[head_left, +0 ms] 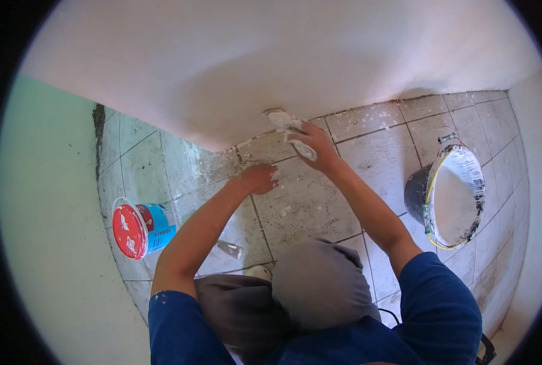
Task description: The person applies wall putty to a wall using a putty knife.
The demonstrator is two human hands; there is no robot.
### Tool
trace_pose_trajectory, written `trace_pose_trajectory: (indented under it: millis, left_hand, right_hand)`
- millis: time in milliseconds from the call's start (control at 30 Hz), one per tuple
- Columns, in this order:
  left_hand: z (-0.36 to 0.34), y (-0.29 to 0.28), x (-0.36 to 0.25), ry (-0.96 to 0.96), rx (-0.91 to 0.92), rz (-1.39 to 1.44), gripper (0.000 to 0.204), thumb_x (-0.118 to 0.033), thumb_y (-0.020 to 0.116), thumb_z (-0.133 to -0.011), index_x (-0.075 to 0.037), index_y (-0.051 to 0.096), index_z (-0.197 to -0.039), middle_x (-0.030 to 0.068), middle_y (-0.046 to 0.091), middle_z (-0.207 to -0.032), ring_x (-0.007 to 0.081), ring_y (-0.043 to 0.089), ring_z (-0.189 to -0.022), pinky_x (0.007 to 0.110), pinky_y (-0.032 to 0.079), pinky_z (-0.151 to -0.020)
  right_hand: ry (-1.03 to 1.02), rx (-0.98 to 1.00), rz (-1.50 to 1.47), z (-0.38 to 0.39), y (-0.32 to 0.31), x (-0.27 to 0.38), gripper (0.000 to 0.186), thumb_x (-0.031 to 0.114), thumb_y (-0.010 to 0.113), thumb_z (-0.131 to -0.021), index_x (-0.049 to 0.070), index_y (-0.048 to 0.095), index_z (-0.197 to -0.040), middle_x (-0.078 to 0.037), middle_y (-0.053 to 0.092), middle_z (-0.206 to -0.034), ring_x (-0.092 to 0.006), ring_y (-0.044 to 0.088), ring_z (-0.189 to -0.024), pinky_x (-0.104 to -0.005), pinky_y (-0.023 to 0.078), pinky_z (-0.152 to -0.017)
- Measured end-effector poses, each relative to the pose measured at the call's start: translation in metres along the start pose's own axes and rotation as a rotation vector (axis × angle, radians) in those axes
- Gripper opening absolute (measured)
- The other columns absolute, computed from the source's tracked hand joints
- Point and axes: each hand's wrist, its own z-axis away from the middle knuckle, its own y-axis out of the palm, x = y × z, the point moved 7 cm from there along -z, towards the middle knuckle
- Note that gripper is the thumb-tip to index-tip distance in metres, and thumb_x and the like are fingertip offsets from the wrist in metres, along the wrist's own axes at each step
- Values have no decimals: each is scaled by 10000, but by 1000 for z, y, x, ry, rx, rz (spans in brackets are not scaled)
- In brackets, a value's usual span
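Low on the white wall (271, 55), just above the tiled floor, my right hand (321, 146) is closed around a putty knife (281, 118) smeared with white putty. Its blade end meets the wall. A white, putty-coated patch also shows beside the fingers. My left hand (257, 179) is closed over the floor near the wall corner, apart from the right one. White shows at its curled fingers; whether that is putty or a held thing I cannot make out. A second flat scraper (229, 249) lies on the tiles beneath my left forearm, partly covered.
To the right stands a dark bucket (456, 204) of white putty, its rim crusted. A blue tub with a red lid (130, 232) stands at the left. White splashes mark the floor tiles (310, 201). A pale green wall (52, 201) bounds the left, another wall (541, 152) the right.
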Motion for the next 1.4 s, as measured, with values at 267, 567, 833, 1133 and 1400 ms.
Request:
trace_pose_trajectory:
  millis: [267,567,833,1133,1400]
  left_hand:
    - [1,-18,-31,47,100,-199,484,-361,461,-763,-48,421,-1130,169,447,-1114,304,420,-1035,362,332,-879]
    - [-18,-36,-38,93,36,-250,443,-338,481,-760,-50,441,-1093,164,471,-1078,307,454,-991,367,363,-844]
    - [-36,-35,-84,232,26,-293,433,-336,479,-759,-44,451,-1079,170,483,-1055,306,463,-977,374,373,-830]
    - [-45,-37,-73,270,-7,-360,401,-324,490,-753,-67,465,-1060,150,494,-1046,295,477,-965,373,395,-809]
    - [-52,-36,-94,291,-2,-344,414,-328,493,-749,-64,463,-1067,146,502,-1036,292,481,-962,369,396,-807]
  right_hand:
    - [-10,4,103,21,-14,-38,368,59,608,-550,102,524,-906,-117,506,-908,-303,483,-880,-369,403,-737]
    - [-18,-20,99,10,-91,24,363,67,616,-557,104,543,-911,-135,504,-946,-314,476,-905,-368,402,-751]
    - [-7,-26,139,18,-112,-49,299,39,594,-586,75,547,-879,-128,526,-956,-308,507,-891,-345,425,-750]
    - [-26,-137,363,9,-243,32,215,-38,568,-567,69,574,-753,-94,566,-908,-255,538,-889,-336,433,-744]
    - [89,255,312,71,-140,-115,243,-8,558,-557,80,568,-783,-104,552,-861,-276,528,-829,-347,418,-731]
